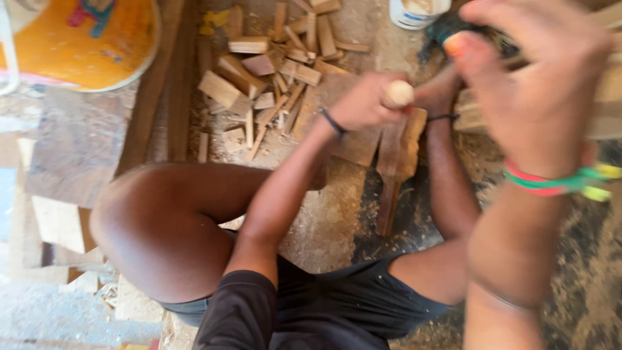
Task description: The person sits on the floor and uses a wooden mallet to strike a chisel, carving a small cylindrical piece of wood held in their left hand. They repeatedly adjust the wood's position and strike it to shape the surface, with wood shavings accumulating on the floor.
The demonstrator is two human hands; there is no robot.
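My right hand (pixel 538 84) is raised close to the camera at the upper right, blurred, with bright woven bands on the wrist. Its fingers curl over a dark green object (pixel 447 26); the blur hides whether they grip it. My left hand is out of view. In front of me sits another person in a black shirt, one bare knee (pixel 162 227) up. That person's left hand (pixel 363 104) is closed on a pale round knob (pixel 398 93) above a paddle-shaped wooden piece (pixel 395 155). Their other hand (pixel 440 94) rests beside it.
A heap of small wood offcuts (pixel 272 71) lies on the sawdust-covered ground behind the wooden piece. A yellow bucket (pixel 84 39) stands at the upper left, and a white tub (pixel 414 13) at the top. Long planks (pixel 162 84) lie beside the offcuts, and more timber (pixel 609 97) at the right.
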